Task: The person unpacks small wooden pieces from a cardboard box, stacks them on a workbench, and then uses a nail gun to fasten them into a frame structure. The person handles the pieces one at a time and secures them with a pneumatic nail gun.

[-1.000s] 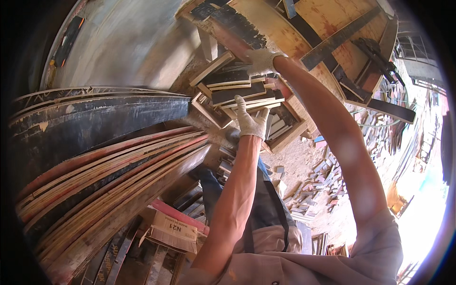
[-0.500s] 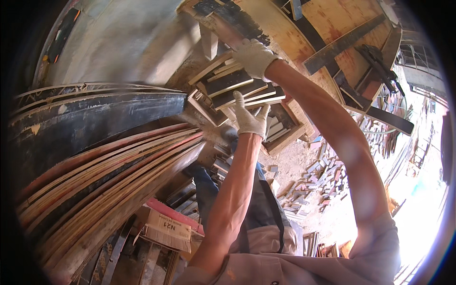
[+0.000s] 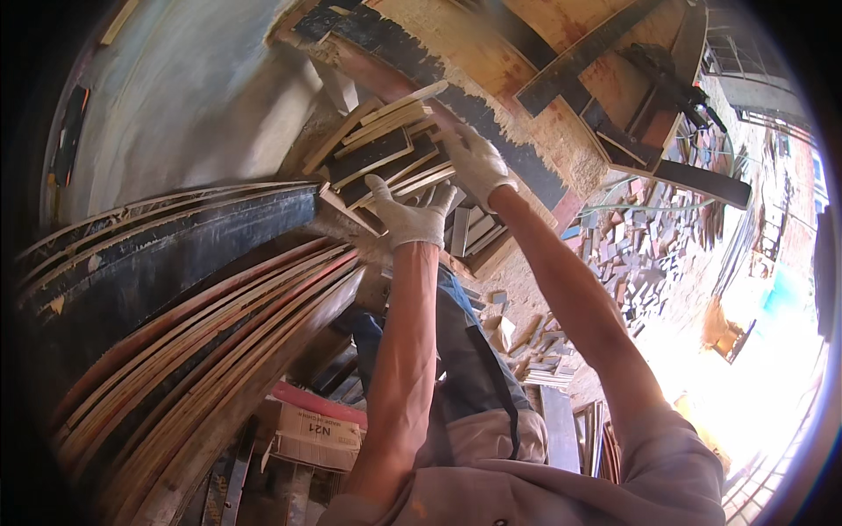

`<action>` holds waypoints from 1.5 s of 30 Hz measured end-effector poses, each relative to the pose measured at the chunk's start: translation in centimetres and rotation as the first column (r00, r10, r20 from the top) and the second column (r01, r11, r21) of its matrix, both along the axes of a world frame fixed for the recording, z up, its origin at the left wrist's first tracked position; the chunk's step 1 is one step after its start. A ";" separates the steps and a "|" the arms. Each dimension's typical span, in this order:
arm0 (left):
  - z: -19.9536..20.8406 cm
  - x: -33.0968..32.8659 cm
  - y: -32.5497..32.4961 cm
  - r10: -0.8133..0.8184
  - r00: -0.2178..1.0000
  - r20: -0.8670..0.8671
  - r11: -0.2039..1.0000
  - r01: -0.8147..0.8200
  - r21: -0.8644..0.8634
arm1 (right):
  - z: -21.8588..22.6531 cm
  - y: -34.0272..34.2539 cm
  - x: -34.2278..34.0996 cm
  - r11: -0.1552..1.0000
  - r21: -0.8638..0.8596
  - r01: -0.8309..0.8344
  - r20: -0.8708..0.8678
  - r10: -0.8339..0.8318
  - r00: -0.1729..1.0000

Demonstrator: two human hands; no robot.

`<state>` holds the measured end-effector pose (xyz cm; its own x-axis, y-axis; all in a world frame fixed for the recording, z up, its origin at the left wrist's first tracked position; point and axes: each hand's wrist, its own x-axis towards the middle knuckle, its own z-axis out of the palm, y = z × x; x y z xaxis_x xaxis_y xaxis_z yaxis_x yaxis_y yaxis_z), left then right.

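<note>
Grip: left hand (image 3: 409, 215) spread at stacked boards (image 3: 370, 156); right hand (image 3: 479, 163) by their ends, pinch can't tell | done: boards piled | seemingly left: ends uneven, offcuts (image 3: 636, 263) loose

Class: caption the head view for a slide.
Gloved left hand and right hand at a pile of dark-faced wooden pieces, near stacked boards.

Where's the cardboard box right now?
In the head view, the cardboard box sits low, left of centre, beside the person's left forearm and just below the pinkish-red strip.
</note>
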<state>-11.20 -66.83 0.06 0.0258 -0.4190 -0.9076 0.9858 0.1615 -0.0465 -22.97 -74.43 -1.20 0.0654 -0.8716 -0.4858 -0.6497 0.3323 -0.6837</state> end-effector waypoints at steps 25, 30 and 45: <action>3.7 7.6 26.5 -0.437 0.629 0.643 0.810 0.585 -0.022 | 10.0 21.4 2.9 0.948 -0.204 -0.242 0.223 0.286 0.932; 12.5 12.9 48.8 -0.406 0.539 0.739 0.914 0.260 0.312 | 17.4 34.2 16.0 0.692 -0.075 -0.718 0.468 0.660 0.588; 3.5 12.9 64.9 -0.469 0.577 0.669 0.533 -0.419 0.735 | 8.6 63.9 42.8 -0.681 -0.379 -0.627 -0.419 0.730 -0.540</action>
<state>1.66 -1.98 3.51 0.8267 0.4038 -0.3917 0.5339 -0.3432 0.7728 19.85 -10.54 7.38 0.7839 0.6131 -0.0978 0.5266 -0.7401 -0.4183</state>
